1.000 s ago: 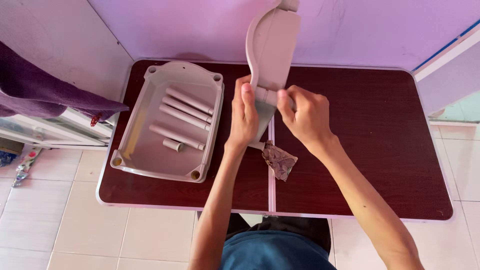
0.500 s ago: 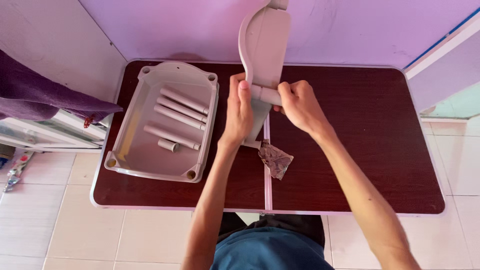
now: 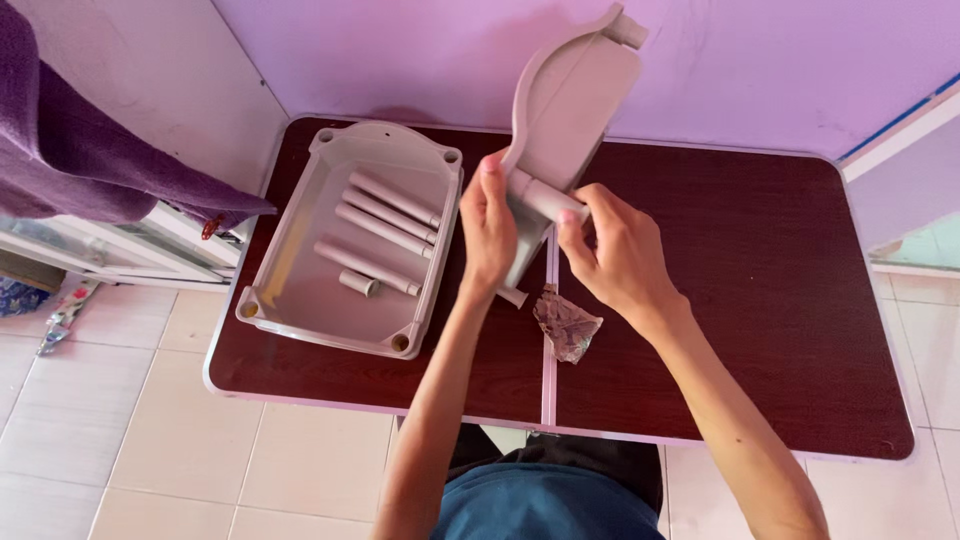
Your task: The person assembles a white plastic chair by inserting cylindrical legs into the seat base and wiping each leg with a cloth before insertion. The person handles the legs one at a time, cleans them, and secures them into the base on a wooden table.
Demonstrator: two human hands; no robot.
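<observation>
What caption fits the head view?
Left hand steadies a grey plastic panel while right hand grips its tube.

A single head-worn camera looks almost straight down from above the person, at arm's length from the left hand (image 3: 488, 235) and right hand (image 3: 612, 250). The hands sit near the middle of the picture. The dark red table (image 3: 760, 300) spreads beneath them, the purple wall (image 3: 400, 50) lies beyond them, and tiled floor (image 3: 120, 440) shows below-left.
</observation>
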